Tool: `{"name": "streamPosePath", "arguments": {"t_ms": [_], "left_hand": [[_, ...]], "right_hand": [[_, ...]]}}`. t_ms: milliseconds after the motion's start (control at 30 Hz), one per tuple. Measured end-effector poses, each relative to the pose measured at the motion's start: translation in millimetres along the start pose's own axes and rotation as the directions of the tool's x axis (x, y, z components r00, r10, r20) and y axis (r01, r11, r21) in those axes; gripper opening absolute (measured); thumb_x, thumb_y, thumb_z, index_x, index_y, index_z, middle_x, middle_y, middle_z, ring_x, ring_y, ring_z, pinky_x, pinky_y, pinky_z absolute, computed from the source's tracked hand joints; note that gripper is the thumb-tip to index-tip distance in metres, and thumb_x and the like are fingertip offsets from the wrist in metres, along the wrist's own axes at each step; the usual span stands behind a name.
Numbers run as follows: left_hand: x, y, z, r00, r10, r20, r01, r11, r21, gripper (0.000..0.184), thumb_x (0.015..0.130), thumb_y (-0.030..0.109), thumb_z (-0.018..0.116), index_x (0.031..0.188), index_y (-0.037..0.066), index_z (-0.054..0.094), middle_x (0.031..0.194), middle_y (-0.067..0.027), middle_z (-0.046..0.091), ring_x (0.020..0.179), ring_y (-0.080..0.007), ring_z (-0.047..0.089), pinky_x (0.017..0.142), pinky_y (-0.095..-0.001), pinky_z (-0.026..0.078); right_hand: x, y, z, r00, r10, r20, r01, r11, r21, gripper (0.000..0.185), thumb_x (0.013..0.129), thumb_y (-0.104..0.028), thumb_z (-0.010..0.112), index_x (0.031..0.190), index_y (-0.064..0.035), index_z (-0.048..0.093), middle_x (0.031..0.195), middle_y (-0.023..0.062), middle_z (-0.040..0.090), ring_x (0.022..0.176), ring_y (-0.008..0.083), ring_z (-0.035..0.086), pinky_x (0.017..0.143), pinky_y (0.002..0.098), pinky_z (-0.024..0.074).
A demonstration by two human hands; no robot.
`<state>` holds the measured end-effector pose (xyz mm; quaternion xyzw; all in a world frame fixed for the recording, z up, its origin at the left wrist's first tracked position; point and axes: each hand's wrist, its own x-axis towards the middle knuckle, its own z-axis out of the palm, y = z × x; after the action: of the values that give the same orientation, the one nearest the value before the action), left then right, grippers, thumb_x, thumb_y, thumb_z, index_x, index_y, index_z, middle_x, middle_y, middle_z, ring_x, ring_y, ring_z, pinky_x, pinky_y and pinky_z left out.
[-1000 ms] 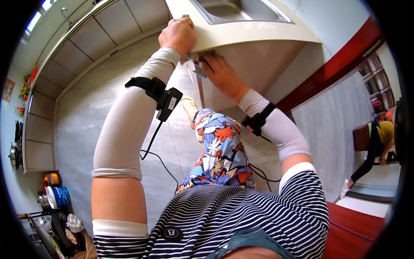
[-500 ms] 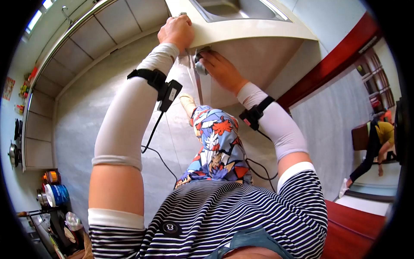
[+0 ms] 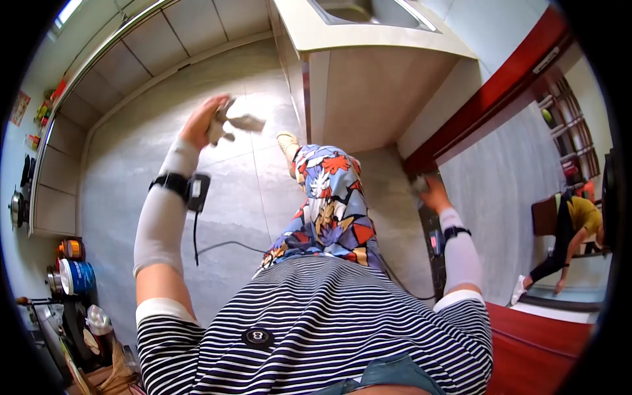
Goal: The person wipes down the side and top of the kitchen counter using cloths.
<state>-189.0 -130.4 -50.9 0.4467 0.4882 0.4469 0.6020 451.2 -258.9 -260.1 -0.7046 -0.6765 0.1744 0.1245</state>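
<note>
My left hand (image 3: 204, 122) is out over the grey floor, to the left of the cabinet, with its fingers closed round a greyish cloth (image 3: 227, 124) whose loose ends hang out to the right. My right hand (image 3: 434, 193) is low on the right, beside the dark door sill, and has a small grey thing (image 3: 420, 184) at its fingertips, too blurred to name. Neither hand touches the pale counter (image 3: 388, 37) with the steel sink (image 3: 359, 12), which stands ahead of me.
A cabinet end panel (image 3: 375, 99) drops from the counter to the floor. A red door frame (image 3: 487, 99) rises at the right. Beyond it a co-worker (image 3: 573, 230) bends down. Pots and a blue-and-white tub (image 3: 78, 276) stand at the left. Cables trail from my arms.
Both hands have left the counter's corner. My left hand has moved left and down with the cloth, my right hand right and down towards the door frame. The co-worker's arm reaches lower.
</note>
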Motion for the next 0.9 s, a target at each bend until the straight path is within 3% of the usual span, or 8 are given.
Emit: {"name": "streamPosePath", "arguments": {"t_ms": [233,333,400,467,533,567,700,900], "left_hand": [[-134,-108,-67,0.988,-0.121,-0.091,0.102,0.976,-0.194,0.045,0.094,0.027,0.058,0.135,0.010,0.052,0.123,-0.0039,0.059,0.101,-0.0157,0.057,0.084,-0.0307,0.052],[-172,-126,-61,0.993,-0.108,-0.054,0.090,0.959,-0.268,0.046,0.093,0.025,0.060,0.134,0.008,0.052,0.117,-0.0057,0.061,0.100,-0.0146,0.059,0.081,-0.0281,0.054],[-186,-126,-48,0.997,-0.081,-0.019,0.071,0.950,-0.303,0.048,0.092,0.026,0.060,0.136,0.007,0.050,0.115,-0.0075,0.061,0.096,-0.0144,0.060,0.079,-0.0276,0.055],[-196,-123,-36,0.999,-0.043,0.015,0.045,0.938,-0.343,0.051,0.092,0.026,0.060,0.138,0.007,0.048,0.113,-0.0092,0.061,0.093,-0.0143,0.062,0.076,-0.0271,0.056],[-199,-122,-22,0.978,0.088,0.189,0.008,0.890,-0.455,0.055,0.093,0.027,0.057,0.142,0.006,0.042,0.109,-0.0126,0.062,0.084,-0.0147,0.063,0.072,-0.0274,0.057],[-198,-123,-18,0.982,0.086,0.167,0.005,0.877,-0.481,0.058,0.095,0.029,0.054,0.145,0.006,0.037,0.107,-0.0143,0.062,0.078,-0.0162,0.064,0.070,-0.0288,0.058],[-182,-127,-13,0.994,0.066,0.082,-0.007,0.820,-0.573,0.042,0.096,0.034,0.050,0.115,-0.002,0.059,0.091,-0.0127,0.068,0.075,-0.0203,0.068,0.067,-0.0304,0.059],[-141,-120,40,0.965,0.262,0.024,-0.116,0.505,-0.856,0.059,0.094,0.045,0.049,0.124,-0.004,0.053,0.106,-0.0161,0.065,0.095,-0.0251,0.064,0.085,-0.0379,0.054]], "right_hand": [[-111,63,27,0.915,0.392,-0.100,-0.364,0.906,0.217,0.057,0.066,-0.021,0.080,0.113,0.0053,0.062,0.103,0.0239,0.067,0.098,0.0372,0.065,0.086,0.0410,0.0507],[-116,88,56,0.904,0.385,-0.186,-0.280,0.862,0.423,0.049,0.069,-0.020,0.080,0.107,0.0053,0.064,0.100,0.0191,0.069,0.089,0.0303,0.067,0.082,0.0388,0.0511],[-116,85,59,0.899,0.422,-0.119,-0.229,0.684,0.692,0.040,0.073,-0.018,0.078,0.104,0.0042,0.065,0.098,0.0132,0.070,0.086,0.0234,0.066,0.079,0.0361,0.0508],[-102,81,58,0.905,0.391,-0.166,-0.160,0.676,0.719,0.031,0.080,-0.015,0.074,0.104,0.0023,0.065,0.098,0.0081,0.069,0.086,0.0188,0.063,0.078,0.0335,0.0505],[-88,49,34,0.884,0.358,-0.302,0.126,0.441,0.889,0.028,0.084,-0.015,0.070,0.107,0.0000,0.065,0.100,0.0077,0.069,0.088,0.0181,0.064,0.078,0.0322,0.0510],[-79,46,21,0.882,0.392,-0.260,0.116,0.354,0.928,0.028,0.086,-0.016,0.069,0.109,-0.0008,0.064,0.102,0.0075,0.068,0.089,0.0178,0.065,0.079,0.0323,0.0516],[-48,2,-45,0.908,0.383,-0.170,0.169,0.037,0.985,0.029,0.093,-0.024,0.063,0.112,-0.0026,0.063,0.108,0.0070,0.067,0.095,0.0189,0.066,0.084,0.0335,0.0532],[-34,-60,-161,0.954,0.166,-0.252,0.271,-0.106,0.957,0.037,0.096,-0.032,0.057,0.121,-0.0045,0.061,0.116,0.0053,0.067,0.105,0.0192,0.064,0.094,0.0317,0.0488]]}}
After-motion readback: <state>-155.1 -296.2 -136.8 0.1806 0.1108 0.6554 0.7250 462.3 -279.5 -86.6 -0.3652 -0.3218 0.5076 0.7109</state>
